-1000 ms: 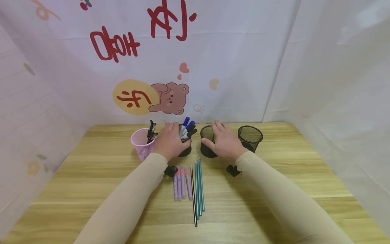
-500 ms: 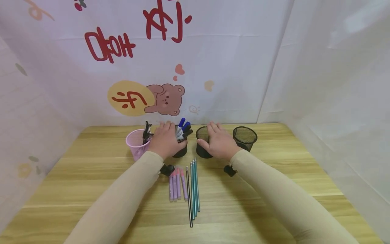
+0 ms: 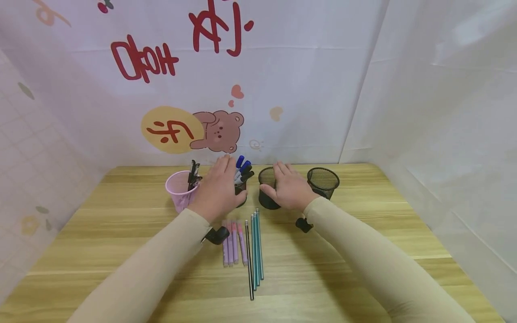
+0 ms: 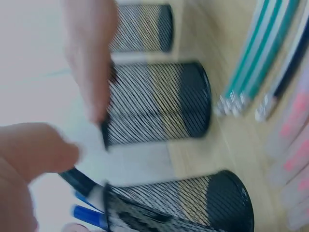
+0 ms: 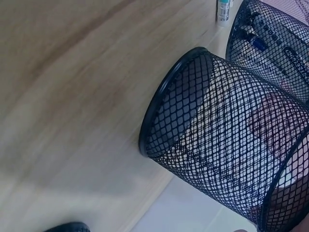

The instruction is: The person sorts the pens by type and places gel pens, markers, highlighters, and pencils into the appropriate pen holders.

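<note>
In the head view, a black mesh pen cup holds blue- and black-capped markers. My left hand is just left of it, fingers extended, thumb apart; in the left wrist view the thumb is near a black marker cap. My right hand grips another black mesh cup at its rim, thumb on the near left side and fingers toward the back. That cup stands upright on the table and its mesh fills much of the right wrist view.
A pink mesh cup with black pens stands at the left. Another black mesh cup is at the right. Several purple pens, green pencils and a black pencil lie in front. A printed cloth hangs behind.
My left hand has come off the marker cup and risen slightly, its fingers straighter. The right hand stays at its cup. The head view has shifted a little.
</note>
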Motion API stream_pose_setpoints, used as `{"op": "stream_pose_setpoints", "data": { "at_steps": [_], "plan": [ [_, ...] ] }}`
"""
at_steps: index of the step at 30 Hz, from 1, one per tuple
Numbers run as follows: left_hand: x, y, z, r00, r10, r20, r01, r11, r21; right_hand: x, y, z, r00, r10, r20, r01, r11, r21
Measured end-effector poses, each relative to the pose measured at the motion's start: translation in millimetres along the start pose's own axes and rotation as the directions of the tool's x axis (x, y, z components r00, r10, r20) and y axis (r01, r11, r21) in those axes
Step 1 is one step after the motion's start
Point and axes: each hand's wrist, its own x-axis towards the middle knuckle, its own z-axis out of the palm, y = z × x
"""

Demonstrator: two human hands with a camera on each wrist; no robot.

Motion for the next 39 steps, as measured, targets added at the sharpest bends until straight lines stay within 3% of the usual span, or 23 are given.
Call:
{"op": "stream_pose_setpoints", "data": {
  "at_steps": [5, 9, 15, 24, 29, 39],
  "plan": [
    [-26.9, 6.9, -17.8, 0.985, 0.131, -0.109, -0.137, 0.990, -0.047, 1.6, 0.0, -2.4, 1.000, -0.012, 0.014, 0.012, 1.000, -0.008],
    [-43.5, 5.4, -18.3, 0.982, 0.183, -0.053, -0.184, 0.983, -0.008, 3.5, 0.6, -4.8, 1.000, -0.018, 0.022, 0.019, 1.000, -0.015],
    [-53.1, -7.1, -6.5, 0.983, 0.100, 0.156, -0.103, 0.995, 0.012, 5.1, 2.4, -5.4, 1.000, -0.016, 0.024, 0.016, 1.000, -0.010],
    [-57.7, -25.4, 15.2, 0.943, 0.047, 0.330, -0.068, 0.996, 0.055, 3.8, 2.4, -2.4, 0.999, 0.000, 0.038, -0.001, 0.999, 0.040],
    [-59.4, -28.9, 20.5, 0.927, 0.018, 0.375, -0.038, 0.998, 0.045, 4.1, 2.5, -0.7, 0.998, 0.011, 0.057, -0.015, 0.998, 0.060],
    [-61.9, -29.6, 28.9, 0.916, 0.034, 0.399, -0.050, 0.998, 0.031, 3.4, 3.4, 0.7, 0.999, 0.007, 0.053, -0.011, 0.997, 0.070]
  ]
}}
